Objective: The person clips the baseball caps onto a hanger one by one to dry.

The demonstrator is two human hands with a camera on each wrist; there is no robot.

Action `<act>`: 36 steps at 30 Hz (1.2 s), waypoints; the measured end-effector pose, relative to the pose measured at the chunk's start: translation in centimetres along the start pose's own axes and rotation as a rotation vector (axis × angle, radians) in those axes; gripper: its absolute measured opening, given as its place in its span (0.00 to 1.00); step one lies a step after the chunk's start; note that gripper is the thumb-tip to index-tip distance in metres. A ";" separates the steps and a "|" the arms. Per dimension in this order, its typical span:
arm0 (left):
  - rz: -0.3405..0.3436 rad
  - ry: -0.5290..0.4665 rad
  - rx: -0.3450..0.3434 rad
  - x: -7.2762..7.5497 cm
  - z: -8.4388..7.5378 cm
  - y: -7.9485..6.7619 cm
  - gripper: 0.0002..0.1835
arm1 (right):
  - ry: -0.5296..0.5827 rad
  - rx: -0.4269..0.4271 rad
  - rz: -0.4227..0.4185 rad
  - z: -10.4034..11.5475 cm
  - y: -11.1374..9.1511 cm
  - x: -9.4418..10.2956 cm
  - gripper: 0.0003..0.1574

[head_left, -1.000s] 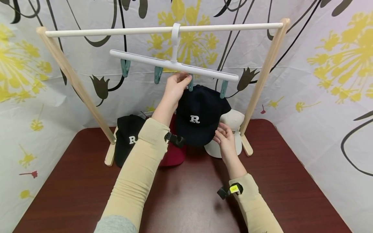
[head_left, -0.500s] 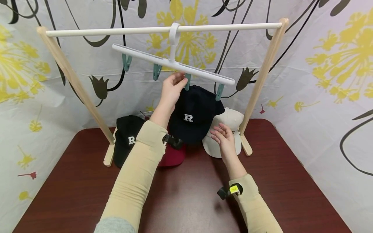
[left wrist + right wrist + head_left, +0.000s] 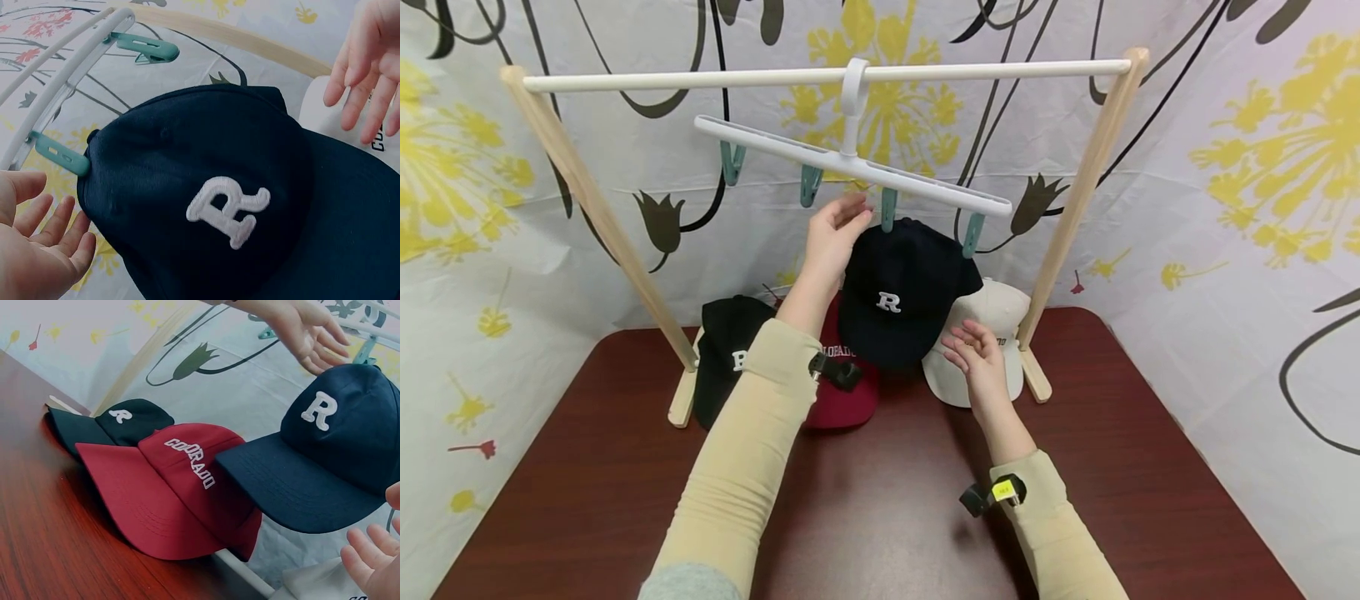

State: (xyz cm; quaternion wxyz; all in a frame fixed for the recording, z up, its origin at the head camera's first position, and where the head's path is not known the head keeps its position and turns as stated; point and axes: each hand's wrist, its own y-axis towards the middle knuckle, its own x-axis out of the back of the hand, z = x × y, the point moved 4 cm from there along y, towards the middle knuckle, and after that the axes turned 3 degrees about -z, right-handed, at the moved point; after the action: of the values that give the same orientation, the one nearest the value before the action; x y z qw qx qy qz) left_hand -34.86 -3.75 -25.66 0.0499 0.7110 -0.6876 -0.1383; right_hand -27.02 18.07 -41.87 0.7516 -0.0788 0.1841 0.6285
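Observation:
A navy baseball cap (image 3: 906, 271) with a white R hangs from a green clip (image 3: 889, 210) under the white hanger (image 3: 917, 182). In the left wrist view that clip (image 3: 62, 155) bites the crown's top edge. My left hand (image 3: 833, 237) is just left of the clip, fingers loosely spread and holding nothing. Below and right of the navy cap's brim, my right hand (image 3: 979, 358) has relaxed fingers and overlaps a white cap (image 3: 992, 308). The hanger tilts down to the right; a second clip (image 3: 973, 236) overlaps the navy cap's right side.
The hanger hooks over a white rod (image 3: 700, 80) on a wooden stand (image 3: 1078, 200). A red cap (image 3: 842, 392) and a black cap (image 3: 730, 333) sit on the dark red-brown table (image 3: 880, 500) below. Two more green clips hang on the left, one clip (image 3: 810, 185) near my left hand.
My left hand has let go of the clip and moved left and slightly down. My right hand has come off the navy cap's brim. The cap now hangs slightly further left.

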 end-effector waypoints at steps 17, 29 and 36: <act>-0.003 0.079 0.043 2.9 1.9 -0.6 0.18 | -0.026 0.000 -0.019 -0.3 -0.1 -0.1 0.25; -0.013 0.143 0.039 4.7 2.8 -1.3 0.19 | -0.059 -0.012 -0.017 -0.4 -0.1 -0.1 0.25; -0.020 0.223 0.000 5.9 3.2 -2.3 0.19 | -0.077 -0.015 -0.017 -0.5 -0.3 -0.2 0.25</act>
State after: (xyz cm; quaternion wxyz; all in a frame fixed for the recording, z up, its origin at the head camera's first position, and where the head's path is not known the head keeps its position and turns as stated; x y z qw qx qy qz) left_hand -33.35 -9.12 -30.09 0.1247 0.7289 -0.6706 -0.0591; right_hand -26.85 17.66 -42.24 0.7630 -0.0615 0.1496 0.6258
